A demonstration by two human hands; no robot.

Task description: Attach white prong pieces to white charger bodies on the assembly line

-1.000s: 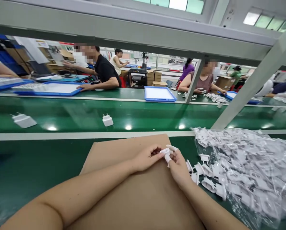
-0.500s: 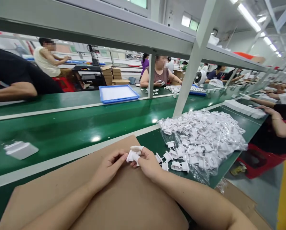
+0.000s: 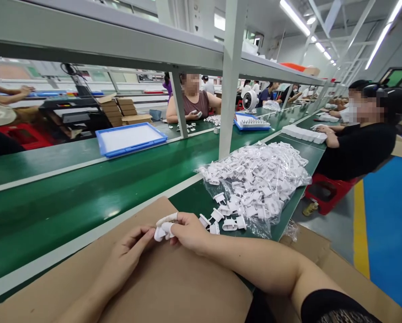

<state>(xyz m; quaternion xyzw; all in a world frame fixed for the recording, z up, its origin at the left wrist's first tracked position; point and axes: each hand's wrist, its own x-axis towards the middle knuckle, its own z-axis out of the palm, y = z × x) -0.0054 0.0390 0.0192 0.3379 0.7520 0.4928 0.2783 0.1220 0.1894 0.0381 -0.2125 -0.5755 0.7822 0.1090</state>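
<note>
A brown cardboard sheet [image 3: 187,287] lies at the near edge of the green tabletop [image 3: 191,196]. Beyond it, on the far work surface, 1 blue tray [image 3: 130,140] with a white lining lies flat.

The left hand [image 3: 127,253] is positioned above the cardboard sheet; its thumb and index finger are closed in a pinch at the left edge of 1 white plastic plug part [image 3: 159,234]. The part is located between the 2 hands, above the sheet. The right hand [image 3: 184,231], with white covers on its thumb and index finger, is nearly closed and grips the part from the right.

Right of this hand, several loose plug parts [image 3: 229,224] lie on the tabletop beside a clear plastic bag [image 3: 261,230] heaped with similar parts. Farther right, a co-worker in a black shirt [image 3: 359,146] sits on a red stool [image 3: 330,190].
</note>
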